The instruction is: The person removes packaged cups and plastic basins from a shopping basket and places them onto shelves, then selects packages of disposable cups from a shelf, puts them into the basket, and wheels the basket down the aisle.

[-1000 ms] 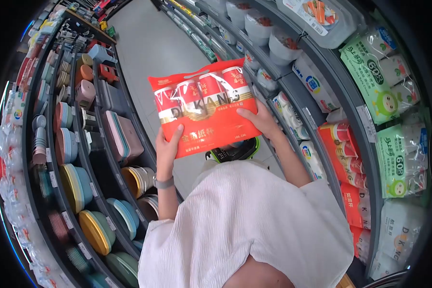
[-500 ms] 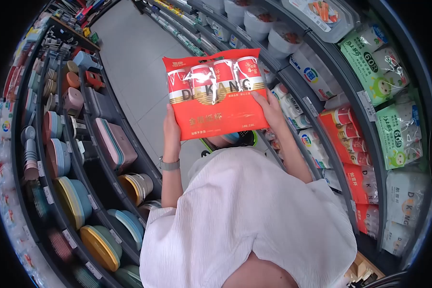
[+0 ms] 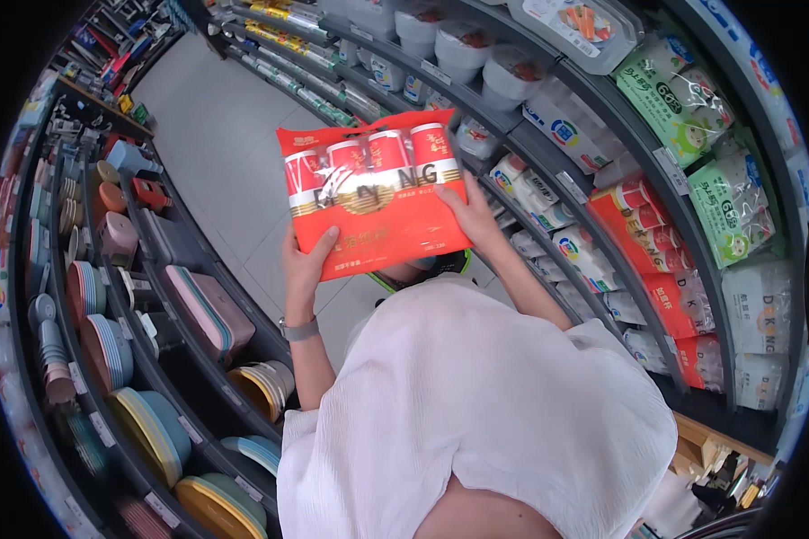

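Held up in front of me is a red plastic pack of paper cups (image 3: pixel 377 207), its clear window showing a row of red and white cups above printed lettering. My left hand (image 3: pixel 307 260) grips its lower left corner, thumb lying over the front and fingers hidden behind. On the right edge, my right hand (image 3: pixel 467 211) closes around the pack with its thumb on the front face. A grey watch band circles my left wrist. Below the pack, a dark basket with a green rim (image 3: pixel 463 262) is partly hidden.
Shelves on the right hold similar red cup packs (image 3: pixel 643 225), green packs (image 3: pixel 679 99) and lidded plastic tubs (image 3: pixel 463 49). Along the left, shelves carry stacked bowls (image 3: pixel 108 350), yellow and blue basins (image 3: pixel 148 431) and pink trays (image 3: pixel 207 310). A tiled aisle floor (image 3: pixel 202 108) runs between them.
The pack and both hands have shifted left and slightly down in view. My left thumb now lies across the pack's front. The surrounding shelves appear turned as the head view moved.
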`<state>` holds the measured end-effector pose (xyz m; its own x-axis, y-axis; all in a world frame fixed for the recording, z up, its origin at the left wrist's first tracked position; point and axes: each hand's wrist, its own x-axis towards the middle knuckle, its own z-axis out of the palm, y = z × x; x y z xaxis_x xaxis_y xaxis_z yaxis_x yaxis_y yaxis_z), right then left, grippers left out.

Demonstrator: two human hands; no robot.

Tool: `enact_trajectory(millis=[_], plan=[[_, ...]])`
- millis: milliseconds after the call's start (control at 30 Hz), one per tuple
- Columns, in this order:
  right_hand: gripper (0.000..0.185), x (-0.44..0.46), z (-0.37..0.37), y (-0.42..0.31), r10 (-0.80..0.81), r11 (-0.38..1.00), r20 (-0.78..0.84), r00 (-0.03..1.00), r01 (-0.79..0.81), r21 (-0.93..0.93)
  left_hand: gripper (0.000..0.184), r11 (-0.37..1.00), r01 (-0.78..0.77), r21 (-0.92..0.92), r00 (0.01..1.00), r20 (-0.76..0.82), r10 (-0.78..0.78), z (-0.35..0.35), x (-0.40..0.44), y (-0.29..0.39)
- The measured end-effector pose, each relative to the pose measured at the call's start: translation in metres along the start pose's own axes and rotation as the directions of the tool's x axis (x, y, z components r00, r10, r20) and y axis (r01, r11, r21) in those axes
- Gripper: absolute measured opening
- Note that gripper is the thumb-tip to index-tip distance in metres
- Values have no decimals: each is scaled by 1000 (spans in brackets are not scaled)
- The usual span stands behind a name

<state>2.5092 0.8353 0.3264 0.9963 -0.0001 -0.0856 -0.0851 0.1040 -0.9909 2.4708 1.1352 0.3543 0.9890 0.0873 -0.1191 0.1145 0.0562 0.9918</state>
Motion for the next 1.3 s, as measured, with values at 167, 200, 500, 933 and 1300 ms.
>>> enact_trajectory(millis=[167, 200, 500, 933, 1300], plan=[[62, -1, 25, 9, 9, 991, -33, 999, -14, -131, 42, 999, 33, -35, 992, -121, -37, -27, 8, -17], [65, -2, 27, 16, -37, 971, -67, 997, 19, -239, 42, 999, 30, -42, 996, -87, -34, -32, 11, -20], [90, -36, 20, 81, 472, 856, -170, 865, -495, -146, 61, 866, 399, 303, 907, 9, -421, -48, 20, -78], [77, -37, -114, 33, 140, 931, -535, 833, -294, -214, 57, 964, 124, 237, 880, 422, -217, 133, 110, -50], [54, -18, -190, 33, 71, 985, -722, 688, -162, -57, 65, 950, -126, 285, 865, 501, -35, 252, 134, -41]])
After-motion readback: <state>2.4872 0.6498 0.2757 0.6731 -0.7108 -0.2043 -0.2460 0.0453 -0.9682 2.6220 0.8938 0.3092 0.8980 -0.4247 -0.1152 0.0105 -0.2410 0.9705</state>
